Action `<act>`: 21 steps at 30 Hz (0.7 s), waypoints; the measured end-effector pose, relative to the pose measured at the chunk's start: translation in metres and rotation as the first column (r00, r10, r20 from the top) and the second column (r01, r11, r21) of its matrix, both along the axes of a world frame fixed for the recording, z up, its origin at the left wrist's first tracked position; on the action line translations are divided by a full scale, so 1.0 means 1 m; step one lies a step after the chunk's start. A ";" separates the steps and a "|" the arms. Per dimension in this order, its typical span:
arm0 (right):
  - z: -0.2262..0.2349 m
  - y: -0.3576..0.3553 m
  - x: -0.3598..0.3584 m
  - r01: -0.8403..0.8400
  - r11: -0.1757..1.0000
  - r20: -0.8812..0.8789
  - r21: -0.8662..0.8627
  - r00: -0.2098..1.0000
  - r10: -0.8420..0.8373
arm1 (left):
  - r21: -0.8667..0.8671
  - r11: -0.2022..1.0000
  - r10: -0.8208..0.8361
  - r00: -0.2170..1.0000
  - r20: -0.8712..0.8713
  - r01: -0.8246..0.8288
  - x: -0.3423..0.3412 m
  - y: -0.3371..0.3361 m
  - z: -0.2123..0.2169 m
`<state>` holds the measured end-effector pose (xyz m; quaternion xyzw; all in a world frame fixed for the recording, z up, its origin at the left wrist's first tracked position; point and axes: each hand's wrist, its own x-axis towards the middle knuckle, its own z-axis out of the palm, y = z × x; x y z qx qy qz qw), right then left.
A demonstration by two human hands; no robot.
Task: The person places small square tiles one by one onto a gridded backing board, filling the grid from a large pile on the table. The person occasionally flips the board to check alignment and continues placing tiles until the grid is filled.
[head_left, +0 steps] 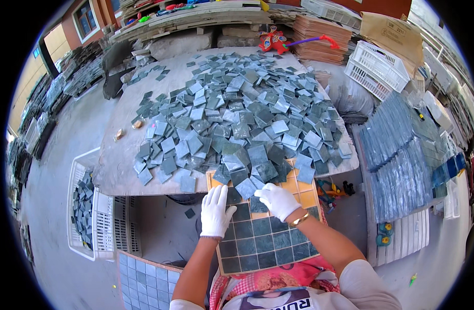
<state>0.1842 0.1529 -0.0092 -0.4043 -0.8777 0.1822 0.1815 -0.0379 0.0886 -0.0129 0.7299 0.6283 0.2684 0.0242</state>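
A grid tray (305, 199) with a yellow-orange base rests at the table's near edge, over my lap. Dark green-grey square stone tiles (263, 243) fill its nearer rows, while bare orange squares show at the far right. My left hand (215, 213), in a white glove, lies with fingers stretched along the tray's left side, thumb apart. My right hand (277, 201), also gloved, has its fingers closed at the edge of a lighter grey tile (246, 188) above the grid; the fingertips are partly hidden. Several loose tiles overlap the tray's far part.
A large heap of loose tiles (237, 103) covers the table (118, 165). White crates (105, 222) with tiles stand at the left. A filled tile sheet (146, 279) sits low left. Stacked tiles (397, 160) stand right. A red toy (273, 40) lies at the far edge.
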 end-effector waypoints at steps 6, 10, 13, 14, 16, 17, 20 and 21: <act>-0.009 -0.022 0.001 -0.066 0.977 0.090 0.204 0.995 0.049 | -0.160 0.986 -0.074 0.991 -0.113 0.056 -0.008 0.028 0.012; 0.015 -0.023 -0.004 -0.010 0.977 0.022 0.212 1.000 0.006 | -0.014 0.989 -0.146 0.970 -0.196 0.146 -0.014 0.025 0.011; 0.030 -0.009 -0.027 0.064 0.938 0.057 0.340 0.994 -0.088 | 0.013 0.988 -0.145 0.959 -0.242 0.152 -0.013 0.025 0.017; 0.032 -0.003 -0.034 0.079 0.927 0.075 0.366 0.991 -0.114 | 0.004 0.988 -0.150 0.956 -0.250 0.156 -0.013 0.026 0.019; 0.022 0.015 -0.040 -0.060 0.921 0.174 0.385 0.985 -0.009 | -0.092 0.985 -0.165 0.949 -0.269 0.146 -0.017 0.030 0.023; 0.024 0.024 -0.040 -0.138 0.926 0.230 0.352 0.972 0.058 | -0.140 0.981 -0.172 0.944 -0.280 0.137 -0.020 0.030 0.025; 0.028 0.041 -0.031 -0.293 0.880 0.268 0.375 0.942 0.200 | -0.154 0.974 -0.202 0.939 -0.278 0.163 -0.027 0.036 0.026; 0.030 0.042 -0.029 -0.308 0.865 0.232 0.396 0.945 0.231 | -0.138 0.977 -0.197 0.944 -0.265 0.165 -0.030 0.033 0.024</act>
